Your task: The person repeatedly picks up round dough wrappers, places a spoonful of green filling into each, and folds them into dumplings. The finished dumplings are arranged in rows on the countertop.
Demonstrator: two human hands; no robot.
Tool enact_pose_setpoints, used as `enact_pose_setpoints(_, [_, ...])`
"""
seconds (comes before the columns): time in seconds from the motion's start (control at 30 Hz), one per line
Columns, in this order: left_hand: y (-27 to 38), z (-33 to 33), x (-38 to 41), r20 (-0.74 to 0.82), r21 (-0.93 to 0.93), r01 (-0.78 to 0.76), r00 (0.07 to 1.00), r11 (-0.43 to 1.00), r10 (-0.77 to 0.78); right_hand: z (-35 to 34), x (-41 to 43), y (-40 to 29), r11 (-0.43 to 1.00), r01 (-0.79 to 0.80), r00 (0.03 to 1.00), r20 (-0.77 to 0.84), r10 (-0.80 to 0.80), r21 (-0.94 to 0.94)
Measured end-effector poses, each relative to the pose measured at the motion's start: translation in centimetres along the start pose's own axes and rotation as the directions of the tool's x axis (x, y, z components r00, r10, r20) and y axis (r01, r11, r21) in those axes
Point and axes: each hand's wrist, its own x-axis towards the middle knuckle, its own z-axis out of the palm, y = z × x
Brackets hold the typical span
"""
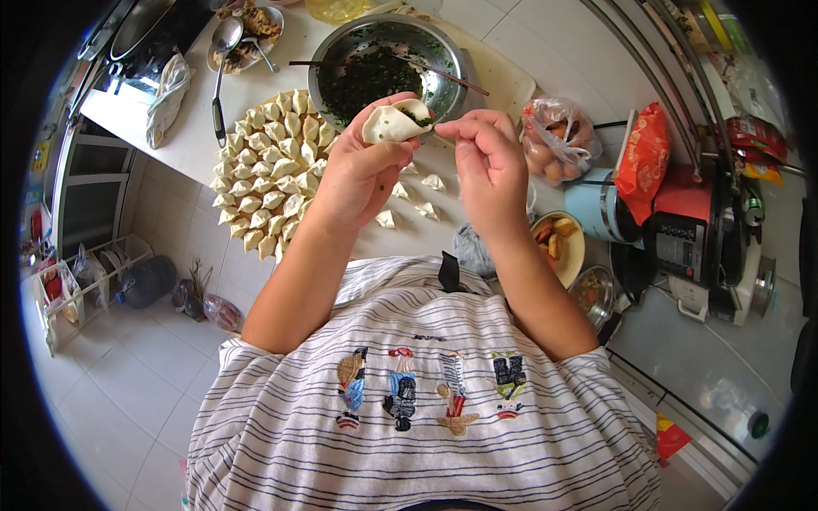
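Note:
In my left hand (358, 172) is a dumpling wrapper (386, 125), folded over, with green chopped filling (415, 116) showing at its open right end. My right hand (491, 169) is just right of it, with the index finger reaching towards that end. Whether the fingertip touches the dough cannot be told, and nothing shows in this hand. Beyond my hands stands a steel mixing bowl (452, 61) holding dark green filling (370, 80). Rows of folded dumplings (261, 167) cover a round board at the left. Several loose dumplings (402, 190) lie on the counter below my hands.
Two chopsticks (463, 83) rest across the bowl. At the far left are a ladle (220, 80), a plate of food (276, 19) and a cloth (169, 99). A bag of eggs (556, 137), a food bowl (578, 252) and a black-and-red appliance (680, 230) stand on the right.

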Motion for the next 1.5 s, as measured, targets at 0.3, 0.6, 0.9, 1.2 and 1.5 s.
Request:
enact_pose_setpoints(0.3, [-0.2, 1.1, -0.1, -0.013, -0.038, -0.034, 0.999, 0.999, 0.034, 0.2, 0.2, -0.2, 0.960, 0.220, 0.973, -0.026, -0.228, -0.171])
enact_pose_setpoints(0.6, [-0.9, 1.2, 0.0, -0.059, -0.064, -0.066, 0.996, 0.996, 0.062, -0.1, 0.6, -1.0, 0.822, 0.341, 0.935, 0.074, -0.347, -0.456])
enact_pose_setpoints(0.9, [-1.8, 0.7, 0.7, -0.073, 0.050, -0.093, 0.993, 0.994, 0.097, -0.2, 0.9, -0.6, 0.827, 0.371, 0.917, 0.027, -0.398, -0.422])
enact_pose_setpoints(1.2, [-2.2, -0.3, 1.2, 0.039, 0.103, -0.073, 0.997, 0.992, 0.069, -0.1, 0.4, -0.8, 0.856, 0.323, 0.921, -0.072, -0.382, -0.404])
enact_pose_setpoints(1.5, [-2.1, -0.4, 1.4, 0.066, 0.071, -0.057, 0.996, 0.996, 0.052, 0.2, 1.4, -0.7, 0.909, 0.322, 0.924, -0.121, -0.362, -0.263])
